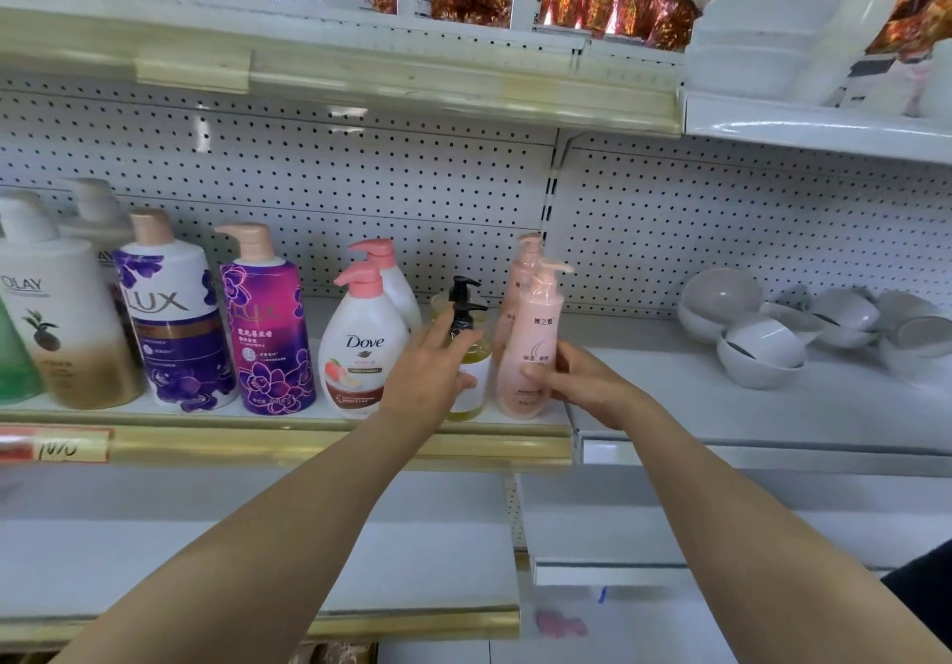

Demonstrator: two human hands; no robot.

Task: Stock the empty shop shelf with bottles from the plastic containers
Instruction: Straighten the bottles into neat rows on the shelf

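A row of pump bottles stands on the middle shelf [288, 424]: an Olay bottle [67, 323], two Lux bottles [175, 318] [270, 333], a white Dove bottle [355, 349] with another behind it. My left hand [430, 372] holds the yellow bottle with a black pump [471, 354] near the shelf's front, thumb on its label and fingers round its far side. My right hand [579, 380] grips the lower part of a pink lotion bottle [533, 349], which stands upright at the shelf's right end. A second pink bottle [523, 282] is behind it.
White bowls [762, 349] lie on the adjoining shelf to the right. Stacked white bowls [757, 29] and red-gold decorations sit on the top shelf. A lower shelf [412, 560] lies below my arms. The perforated back panel [360, 174] is behind the bottles.
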